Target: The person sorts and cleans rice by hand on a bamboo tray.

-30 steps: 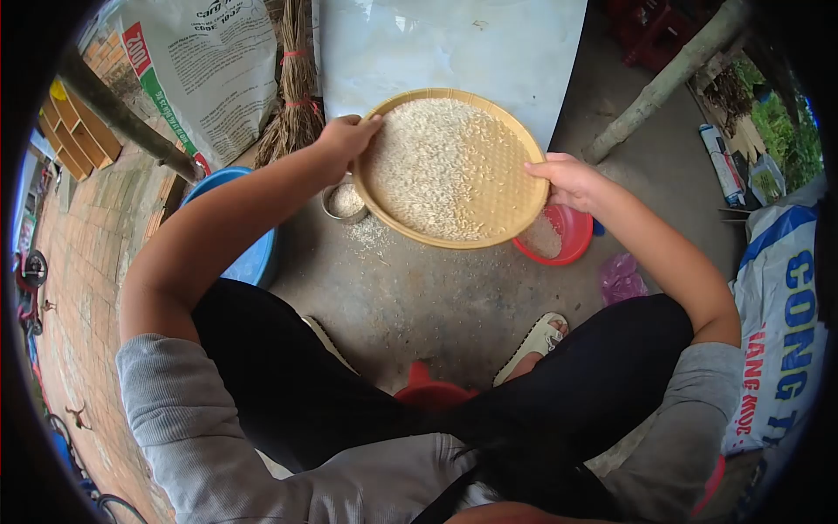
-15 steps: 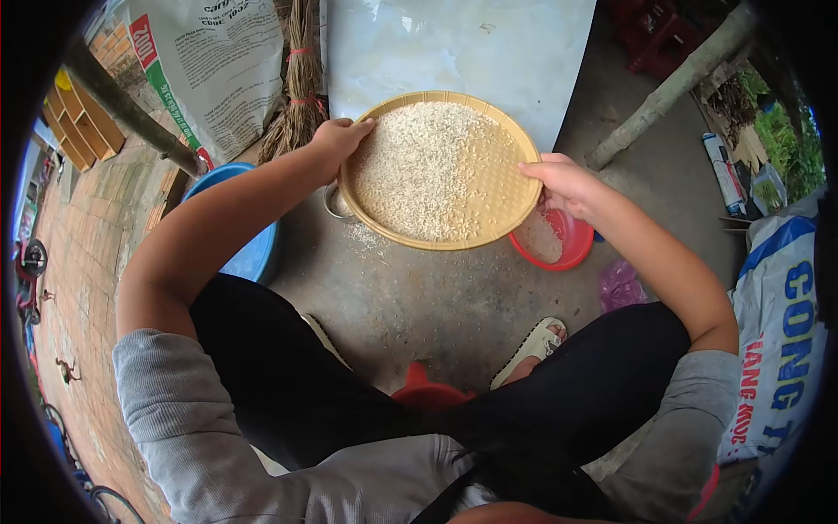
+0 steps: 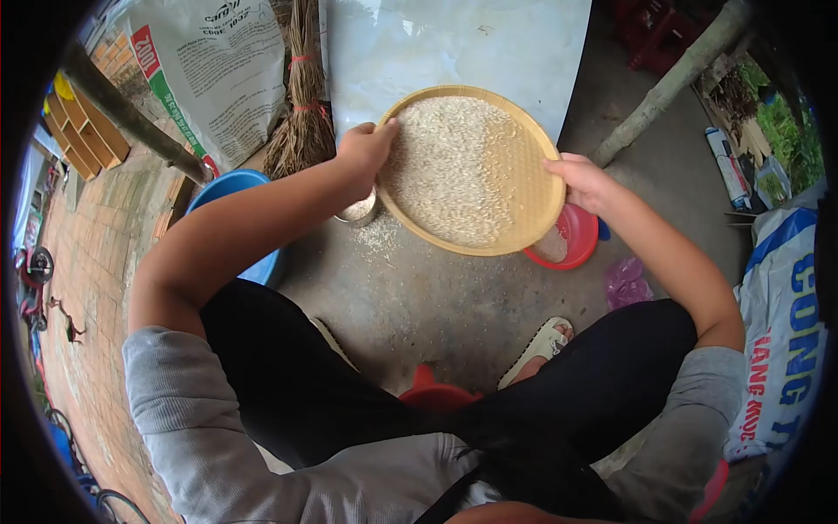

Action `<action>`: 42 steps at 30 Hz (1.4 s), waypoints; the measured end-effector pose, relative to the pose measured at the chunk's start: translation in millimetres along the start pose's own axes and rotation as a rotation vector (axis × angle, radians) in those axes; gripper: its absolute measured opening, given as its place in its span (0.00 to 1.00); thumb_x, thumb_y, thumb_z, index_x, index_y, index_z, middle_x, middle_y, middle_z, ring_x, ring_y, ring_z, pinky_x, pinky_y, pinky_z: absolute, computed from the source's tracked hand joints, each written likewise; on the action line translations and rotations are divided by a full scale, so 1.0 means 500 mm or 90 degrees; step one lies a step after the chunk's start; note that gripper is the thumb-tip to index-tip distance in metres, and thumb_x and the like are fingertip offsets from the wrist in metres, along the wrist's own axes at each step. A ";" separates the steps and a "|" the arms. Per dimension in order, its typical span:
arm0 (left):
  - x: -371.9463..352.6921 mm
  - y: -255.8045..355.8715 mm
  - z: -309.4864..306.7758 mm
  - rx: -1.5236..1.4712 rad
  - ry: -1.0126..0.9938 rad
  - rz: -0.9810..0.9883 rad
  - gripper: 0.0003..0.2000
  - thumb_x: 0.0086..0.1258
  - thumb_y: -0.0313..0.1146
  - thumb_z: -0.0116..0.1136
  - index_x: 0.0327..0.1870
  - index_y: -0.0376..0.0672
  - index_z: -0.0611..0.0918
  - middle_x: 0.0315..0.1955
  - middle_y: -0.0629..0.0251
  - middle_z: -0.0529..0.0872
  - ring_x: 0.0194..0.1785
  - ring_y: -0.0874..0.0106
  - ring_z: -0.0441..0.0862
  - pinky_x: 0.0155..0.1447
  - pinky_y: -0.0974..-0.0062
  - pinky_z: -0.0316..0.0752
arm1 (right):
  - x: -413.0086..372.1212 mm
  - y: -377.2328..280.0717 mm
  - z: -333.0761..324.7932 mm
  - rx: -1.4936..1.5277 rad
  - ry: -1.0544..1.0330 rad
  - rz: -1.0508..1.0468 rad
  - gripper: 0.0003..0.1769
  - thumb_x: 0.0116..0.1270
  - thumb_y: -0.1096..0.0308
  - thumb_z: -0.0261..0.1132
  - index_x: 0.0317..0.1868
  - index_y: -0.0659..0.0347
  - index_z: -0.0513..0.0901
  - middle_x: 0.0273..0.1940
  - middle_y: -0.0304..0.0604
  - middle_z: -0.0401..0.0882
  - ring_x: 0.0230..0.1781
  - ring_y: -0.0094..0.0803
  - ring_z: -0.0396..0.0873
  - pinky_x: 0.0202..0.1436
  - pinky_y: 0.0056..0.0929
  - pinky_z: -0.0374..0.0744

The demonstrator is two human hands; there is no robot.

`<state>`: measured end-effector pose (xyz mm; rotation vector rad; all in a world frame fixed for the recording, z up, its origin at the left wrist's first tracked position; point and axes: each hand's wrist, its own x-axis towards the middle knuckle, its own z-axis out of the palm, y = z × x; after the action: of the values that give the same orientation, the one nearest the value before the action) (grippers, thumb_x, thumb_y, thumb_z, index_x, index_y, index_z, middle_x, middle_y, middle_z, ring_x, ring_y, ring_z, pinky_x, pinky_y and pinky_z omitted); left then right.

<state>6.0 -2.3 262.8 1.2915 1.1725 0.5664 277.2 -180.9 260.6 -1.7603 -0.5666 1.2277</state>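
Note:
A round, woven-look yellow winnowing tray (image 3: 539, 196) is held up in front of me over the floor. Pale grain (image 3: 449, 166), apparently rice, covers its left and middle, thinning out toward the right side. My left hand (image 3: 367, 150) is closed on the upper left rim, thumb on top. On the right rim my right hand (image 3: 580, 181) is closed the same way, its fingers partly hidden beneath. Under the tray's right edge a red bowl (image 3: 576, 243) with grain in it shows in part. A metal container (image 3: 361, 212) holding grain stands below my left wrist.
Left of my left forearm is a blue basin (image 3: 229, 183). A straw broom (image 3: 303, 131) leans by a printed sack (image 3: 214, 79). A white sheet (image 3: 454, 44) lies ahead. Purple plastic (image 3: 627, 284) and another sack (image 3: 777, 341) are at right. Spilled grain (image 3: 380, 237) dots the floor.
Both hands have shifted the tray to the right in view, and it is turned slightly. The metal container and spilled grain at left show more; the red bowl is more covered.

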 end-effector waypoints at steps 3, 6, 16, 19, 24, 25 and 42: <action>-0.030 0.018 0.036 0.054 -0.065 -0.005 0.21 0.69 0.47 0.54 0.52 0.37 0.77 0.34 0.60 0.82 0.33 0.73 0.78 0.34 0.73 0.72 | 0.027 0.012 -0.036 0.130 0.047 0.120 0.15 0.71 0.63 0.55 0.50 0.65 0.74 0.46 0.46 0.80 0.47 0.37 0.80 0.49 0.40 0.79; 0.057 -0.007 -0.009 0.077 -0.023 -0.081 0.21 0.69 0.46 0.55 0.51 0.35 0.76 0.39 0.54 0.83 0.31 0.66 0.83 0.30 0.68 0.78 | -0.023 -0.008 0.024 -0.009 0.087 0.033 0.12 0.71 0.62 0.55 0.47 0.61 0.75 0.42 0.44 0.80 0.44 0.36 0.80 0.46 0.39 0.80; -0.024 0.011 0.051 0.040 -0.096 -0.040 0.17 0.70 0.44 0.54 0.50 0.39 0.76 0.34 0.61 0.80 0.29 0.72 0.77 0.30 0.73 0.73 | -0.012 0.007 -0.032 0.105 0.083 0.047 0.17 0.71 0.67 0.52 0.53 0.71 0.73 0.47 0.52 0.80 0.49 0.42 0.80 0.49 0.46 0.81; 0.047 0.013 -0.008 0.013 -0.085 -0.150 0.18 0.71 0.42 0.52 0.51 0.36 0.75 0.42 0.54 0.82 0.38 0.61 0.85 0.39 0.60 0.85 | -0.079 -0.035 0.038 -0.038 0.038 0.012 0.14 0.71 0.67 0.53 0.49 0.69 0.74 0.44 0.50 0.81 0.48 0.41 0.80 0.51 0.43 0.80; 0.009 -0.010 0.043 0.016 -0.044 -0.067 0.16 0.70 0.43 0.55 0.49 0.41 0.78 0.29 0.68 0.76 0.26 0.75 0.71 0.26 0.74 0.69 | -0.008 -0.006 -0.044 0.055 0.069 0.019 0.13 0.70 0.68 0.53 0.48 0.70 0.74 0.48 0.54 0.79 0.47 0.43 0.80 0.51 0.46 0.80; -0.019 0.002 0.059 0.032 -0.094 -0.051 0.16 0.70 0.44 0.55 0.49 0.42 0.78 0.26 0.71 0.73 0.23 0.77 0.65 0.24 0.76 0.63 | -0.005 0.001 -0.041 0.061 0.069 0.018 0.13 0.70 0.68 0.53 0.48 0.70 0.74 0.48 0.54 0.79 0.47 0.43 0.80 0.51 0.46 0.80; 0.040 0.014 0.003 0.043 -0.121 -0.073 0.16 0.70 0.37 0.53 0.51 0.34 0.75 0.36 0.55 0.82 0.29 0.65 0.84 0.30 0.71 0.83 | -0.039 0.000 0.012 0.132 0.043 0.111 0.16 0.70 0.65 0.55 0.53 0.65 0.72 0.52 0.48 0.77 0.52 0.37 0.77 0.56 0.42 0.75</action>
<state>16.7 16.2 262.1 1.2969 1.1070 0.3154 263.7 -193.3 269.5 -1.6946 -0.2408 1.2921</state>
